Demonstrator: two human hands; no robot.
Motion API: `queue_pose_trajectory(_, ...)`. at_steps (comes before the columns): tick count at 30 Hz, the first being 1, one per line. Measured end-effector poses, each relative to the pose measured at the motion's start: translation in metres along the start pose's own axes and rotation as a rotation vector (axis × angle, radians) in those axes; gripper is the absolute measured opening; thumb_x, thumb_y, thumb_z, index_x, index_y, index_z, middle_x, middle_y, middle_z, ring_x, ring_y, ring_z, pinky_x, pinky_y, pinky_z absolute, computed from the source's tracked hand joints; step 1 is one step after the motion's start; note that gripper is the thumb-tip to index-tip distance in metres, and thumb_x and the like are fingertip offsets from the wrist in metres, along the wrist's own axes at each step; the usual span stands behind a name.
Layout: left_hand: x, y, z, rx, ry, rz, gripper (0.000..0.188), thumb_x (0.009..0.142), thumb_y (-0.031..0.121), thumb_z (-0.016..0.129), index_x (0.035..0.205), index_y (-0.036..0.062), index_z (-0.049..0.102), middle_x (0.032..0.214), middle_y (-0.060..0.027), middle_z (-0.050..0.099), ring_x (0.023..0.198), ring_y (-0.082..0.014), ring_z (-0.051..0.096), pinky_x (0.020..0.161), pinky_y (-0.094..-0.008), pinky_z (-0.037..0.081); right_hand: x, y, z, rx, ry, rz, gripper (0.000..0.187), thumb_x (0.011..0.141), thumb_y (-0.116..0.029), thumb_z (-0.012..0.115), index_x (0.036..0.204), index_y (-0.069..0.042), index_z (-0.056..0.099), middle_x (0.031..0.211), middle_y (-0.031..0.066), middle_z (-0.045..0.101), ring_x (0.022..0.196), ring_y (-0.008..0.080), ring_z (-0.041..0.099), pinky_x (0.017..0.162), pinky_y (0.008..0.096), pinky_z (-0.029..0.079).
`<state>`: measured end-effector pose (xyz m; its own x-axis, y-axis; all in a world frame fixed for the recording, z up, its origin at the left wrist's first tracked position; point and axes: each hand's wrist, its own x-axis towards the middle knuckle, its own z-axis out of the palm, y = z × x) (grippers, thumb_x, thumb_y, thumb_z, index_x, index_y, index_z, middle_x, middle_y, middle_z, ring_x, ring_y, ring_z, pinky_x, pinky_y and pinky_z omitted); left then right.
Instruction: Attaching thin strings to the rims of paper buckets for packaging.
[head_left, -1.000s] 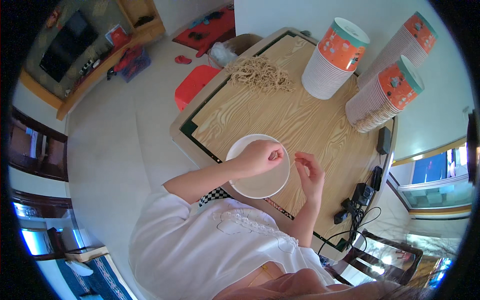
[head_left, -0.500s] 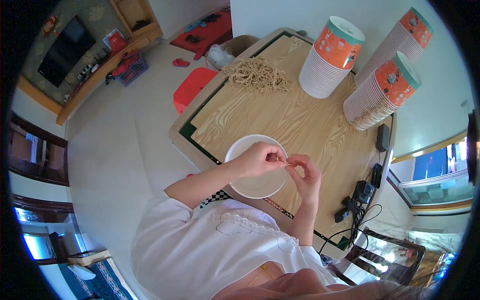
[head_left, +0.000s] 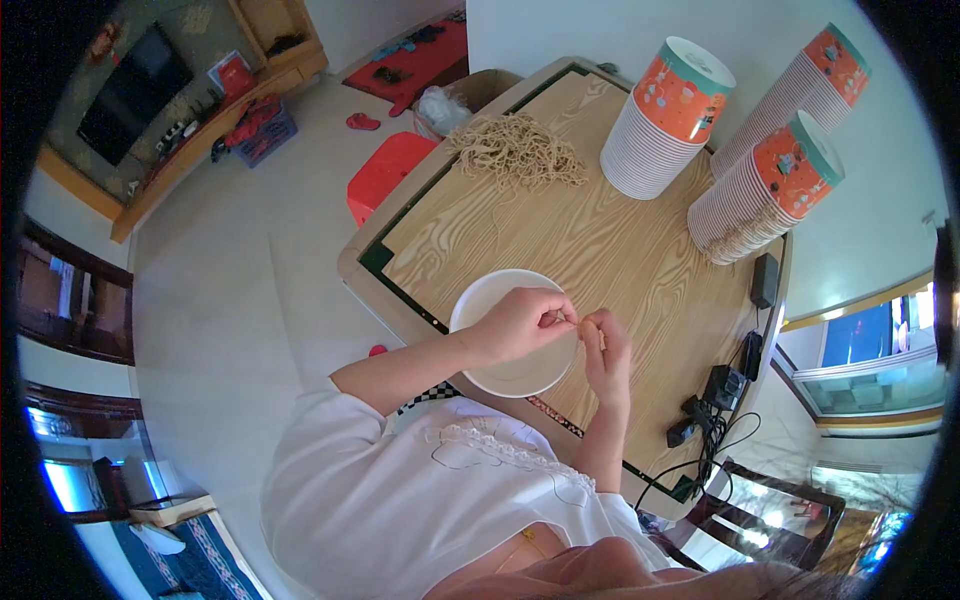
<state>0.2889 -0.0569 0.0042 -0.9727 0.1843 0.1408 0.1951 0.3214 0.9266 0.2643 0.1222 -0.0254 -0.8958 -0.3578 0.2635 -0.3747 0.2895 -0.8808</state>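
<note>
A white round paper tub (head_left: 480, 298) stands at the table's near edge, its open mouth facing up. Over its rim my left hand (head_left: 522, 324) is closed in a pinch, the palm turned down. My right hand (head_left: 607, 352) is closed too, its thumb and forefinger meeting the left fingertips at the tub's right side. Whatever lies between the fingertips is too small to make out. Farther off on the table is a tangled heap of tan string (head_left: 515, 150), and one loose strand trails from it toward the tub.
Tall stacks of nested paper tubs with orange and green printing (head_left: 668, 118) (head_left: 768, 188) (head_left: 795, 95) stand at the back right. Black power adapters and cables (head_left: 722, 388) lie along the right edge. A red stool (head_left: 385, 170) and a cardboard box (head_left: 485, 88) sit beyond the left edge.
My right fingers have drawn in from a wide arch to a tighter pinch, and that hand has shifted slightly. My left hand stays over the tub, a little lower.
</note>
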Motion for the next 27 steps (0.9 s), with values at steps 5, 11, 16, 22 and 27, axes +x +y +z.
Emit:
queue_pose_trajectory(5, 0.001, -0.003, -0.002, 0.22, -0.003, -0.057, 0.007, 0.078, 0.011, 0.063, 0.082, 0.0052, 0.062, 0.07, -0.01, 0.061, 0.064, -0.024, 0.06, 0.059, -0.0361, 0.046, 0.003, 0.009, 0.0, 0.188, 0.084, 0.151, 0.007, 0.087, -0.007, 0.057, 0.087, 0.001, 0.057, 0.078, 0.0072, 0.058, 0.074, 0.0169, 0.056, 0.067, 0.0271, 0.044)
queue_pose_trajectory(11, 0.003, -0.013, 0.0, 0.373, 0.008, -0.12, 0.009, 0.078, 0.014, 0.061, 0.079, 0.0057, 0.061, 0.075, -0.0112, 0.064, 0.071, -0.0288, 0.062, 0.064, -0.0405, 0.048, 0.004, 0.027, 0.002, 0.067, -0.084, 0.153, 0.011, 0.091, -0.005, 0.05, 0.098, 0.0, 0.058, 0.084, 0.0043, 0.059, 0.078, 0.0109, 0.055, 0.072, 0.024, 0.045)
queue_pose_trajectory(16, 0.009, -0.015, 0.002, 0.369, -0.005, -0.132, 0.009, 0.077, 0.014, 0.061, 0.078, 0.0058, 0.062, 0.075, -0.0111, 0.064, 0.072, -0.0289, 0.063, 0.065, -0.0406, 0.049, 0.003, 0.032, 0.005, 0.106, -0.109, 0.141, 0.012, 0.089, -0.003, 0.052, 0.098, 0.001, 0.058, 0.085, 0.0059, 0.061, 0.079, 0.0116, 0.057, 0.071, 0.0252, 0.046)
queue_pose_trajectory(22, 0.012, -0.022, 0.007, 0.377, 0.0, -0.087, 0.009, 0.077, 0.014, 0.061, 0.077, 0.0057, 0.062, 0.074, -0.0103, 0.064, 0.072, -0.0288, 0.063, 0.064, -0.0409, 0.049, 0.004, 0.03, 0.004, 0.132, -0.114, 0.143, 0.013, 0.087, -0.001, 0.053, 0.099, 0.0, 0.06, 0.086, 0.0075, 0.064, 0.077, 0.0131, 0.058, 0.07, 0.0264, 0.047)
queue_pose_trajectory(27, 0.013, -0.021, 0.009, 0.398, -0.014, -0.076, 0.008, 0.077, 0.014, 0.061, 0.077, 0.0059, 0.062, 0.073, -0.01, 0.064, 0.071, -0.0283, 0.063, 0.063, -0.0404, 0.049, 0.004, 0.033, 0.003, 0.126, -0.12, 0.145, 0.015, 0.087, -0.001, 0.053, 0.1, 0.0, 0.061, 0.086, 0.0072, 0.064, 0.077, 0.0129, 0.058, 0.07, 0.0263, 0.047)
